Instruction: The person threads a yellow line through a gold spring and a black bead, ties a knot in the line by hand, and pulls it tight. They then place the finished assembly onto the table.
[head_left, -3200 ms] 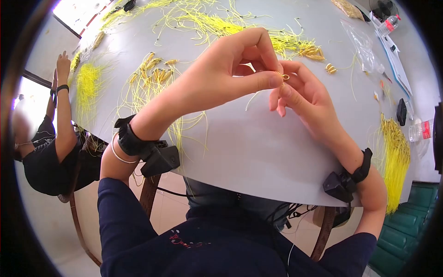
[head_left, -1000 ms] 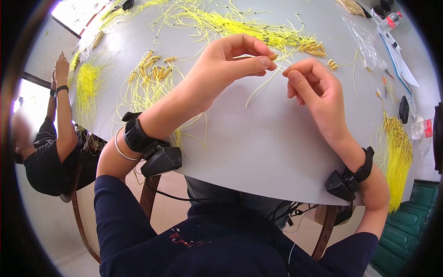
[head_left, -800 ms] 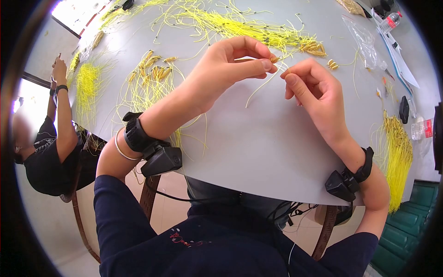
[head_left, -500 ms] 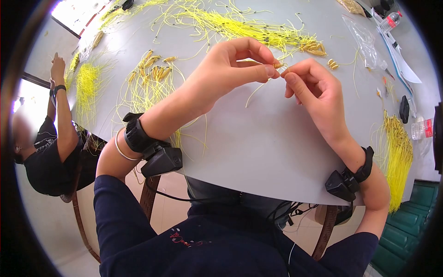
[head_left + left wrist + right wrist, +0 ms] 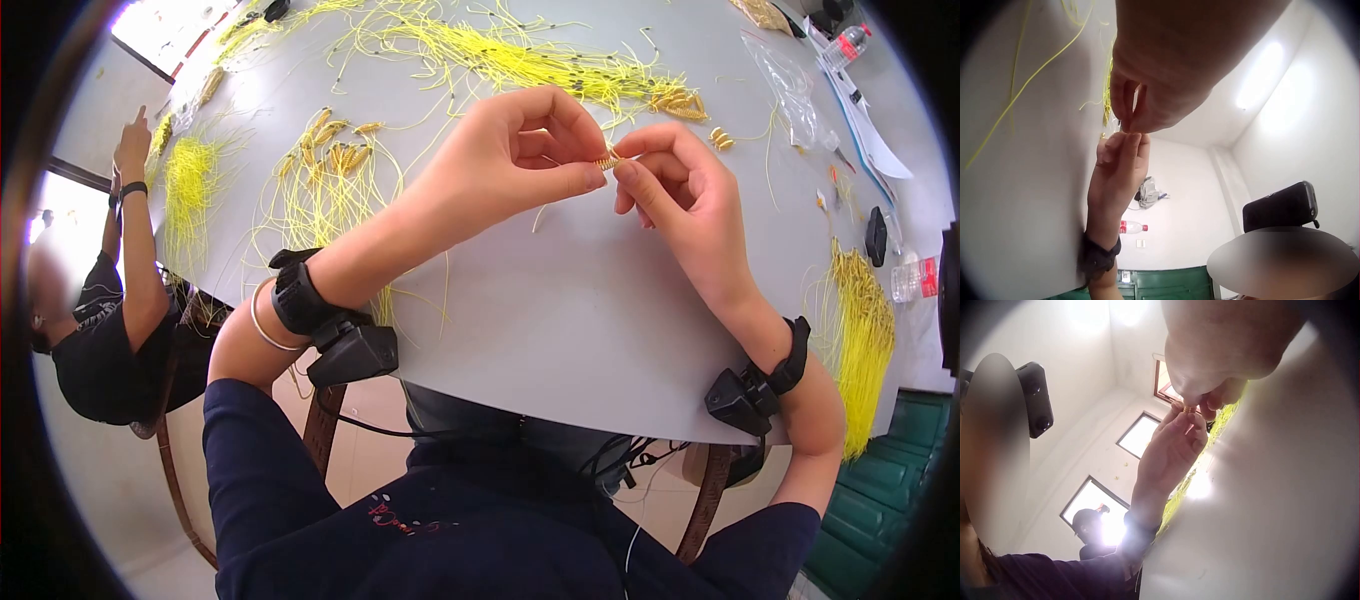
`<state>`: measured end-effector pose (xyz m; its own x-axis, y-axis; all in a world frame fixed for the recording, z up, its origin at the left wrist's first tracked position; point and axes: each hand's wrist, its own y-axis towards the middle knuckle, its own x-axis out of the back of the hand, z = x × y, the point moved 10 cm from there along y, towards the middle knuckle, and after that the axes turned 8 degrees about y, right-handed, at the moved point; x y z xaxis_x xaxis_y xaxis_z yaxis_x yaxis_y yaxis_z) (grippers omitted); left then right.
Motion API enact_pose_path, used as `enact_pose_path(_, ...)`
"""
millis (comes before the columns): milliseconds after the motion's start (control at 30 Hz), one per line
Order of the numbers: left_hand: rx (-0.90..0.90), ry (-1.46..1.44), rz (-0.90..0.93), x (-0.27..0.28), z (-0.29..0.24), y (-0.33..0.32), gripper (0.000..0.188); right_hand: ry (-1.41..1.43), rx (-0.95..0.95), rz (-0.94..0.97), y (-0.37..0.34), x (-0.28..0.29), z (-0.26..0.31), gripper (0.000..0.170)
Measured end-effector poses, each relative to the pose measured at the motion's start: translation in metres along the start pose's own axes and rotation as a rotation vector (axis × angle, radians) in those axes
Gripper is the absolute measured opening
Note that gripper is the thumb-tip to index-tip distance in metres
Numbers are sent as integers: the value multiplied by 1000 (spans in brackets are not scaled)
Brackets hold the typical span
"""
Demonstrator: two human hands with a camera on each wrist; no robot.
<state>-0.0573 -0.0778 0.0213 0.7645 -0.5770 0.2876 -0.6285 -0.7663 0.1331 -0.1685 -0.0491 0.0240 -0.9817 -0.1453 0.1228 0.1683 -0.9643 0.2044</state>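
Observation:
Between the two hands, above the table, is a small gold coil (image 5: 606, 163), also visible in the right wrist view as a ribbed piece (image 5: 1189, 409). The left hand (image 5: 520, 150) pinches the coil's left end between thumb and forefinger. The right hand (image 5: 690, 205) has its thumb and forefinger pinched at the coil's right end, its other fingers curled. In the left wrist view the fingertips of the right hand (image 5: 1119, 169) meet those of the left hand (image 5: 1160, 81). A short yellow strand (image 5: 540, 217) shows below the left hand.
Gold coils with yellow strands (image 5: 345, 158) lie on the grey table (image 5: 540, 320) at the left. Yellow strands (image 5: 500, 55) stretch across the back; another bundle (image 5: 862, 350) lies at the right edge. Plastic bags, papers and bottles stand at the right. Another person sits at the left.
The left hand has moved right and slightly down, bringing the coil to the right hand's fingertips, where a gap showed a second ago. The right hand has barely moved. The other person's hand has shifted.

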Motion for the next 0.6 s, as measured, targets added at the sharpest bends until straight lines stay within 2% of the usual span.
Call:
enact_pose_path(167,-36,97,-10,0,-1,1,18,47,35,22,0,-3,0,10)
enact_pose_path(267,3,93,-44,4,2,1,20,12,49,59,0,-7,1,8)
enact_pose_path(500,-29,115,-50,5,3,2,18,3,68,98,-1,-13,-3,8)
enact_pose_path(567,-3,93,-50,5,3,2,15,123,-78,89,0,-9,-13,13)
enact_pose_path(600,-3,93,-50,5,3,2,15,123,-78,89,0,-9,-13,13)
